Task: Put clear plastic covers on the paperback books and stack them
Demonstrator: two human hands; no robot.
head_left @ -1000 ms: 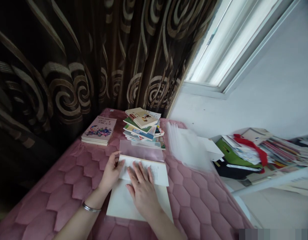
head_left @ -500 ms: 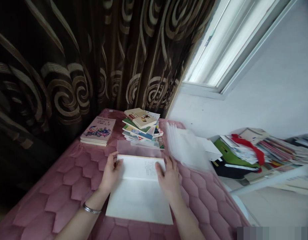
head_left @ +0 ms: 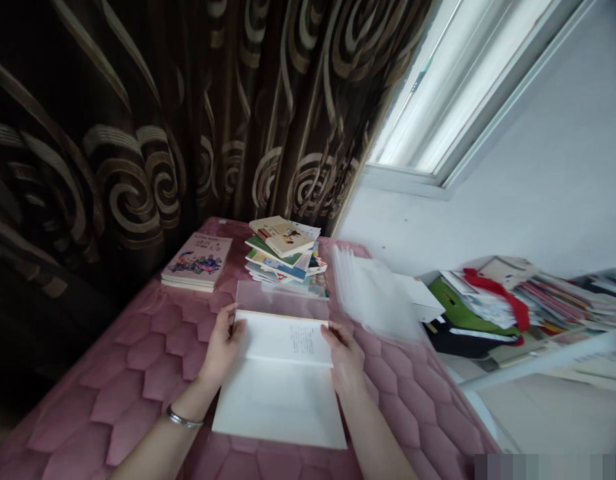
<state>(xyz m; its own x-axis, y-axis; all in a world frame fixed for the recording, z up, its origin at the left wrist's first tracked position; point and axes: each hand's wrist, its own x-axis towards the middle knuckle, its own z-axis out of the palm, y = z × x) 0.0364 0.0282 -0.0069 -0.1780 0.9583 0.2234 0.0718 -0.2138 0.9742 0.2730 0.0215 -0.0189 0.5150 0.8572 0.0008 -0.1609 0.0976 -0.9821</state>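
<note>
An open book [head_left: 281, 397] lies in front of me, its near half blank and its far page [head_left: 273, 333] carrying a small block of print at the right. A clear plastic sheet or cover [head_left: 283, 301] sticks out past the book's far edge. My left hand [head_left: 227, 340] grips the left edge of the far part, thumb on the page and fingers around the side. On the opposite edge, my right hand [head_left: 344, 350] is closed in the same way, its thumb at the far right corner.
Behind the book stands an untidy stack of books [head_left: 283, 247]. A neat pile of pink-covered books [head_left: 198, 260] lies at the left. Several clear plastic covers [head_left: 373, 293] and a white box [head_left: 419, 297] are on the right of the quilted pink surface [head_left: 158, 360]. A cluttered shelf [head_left: 538, 360] stands beyond.
My right hand has shifted slightly right and its thumb has moved from on the page to the far right corner. The left hand keeps its hold.
</note>
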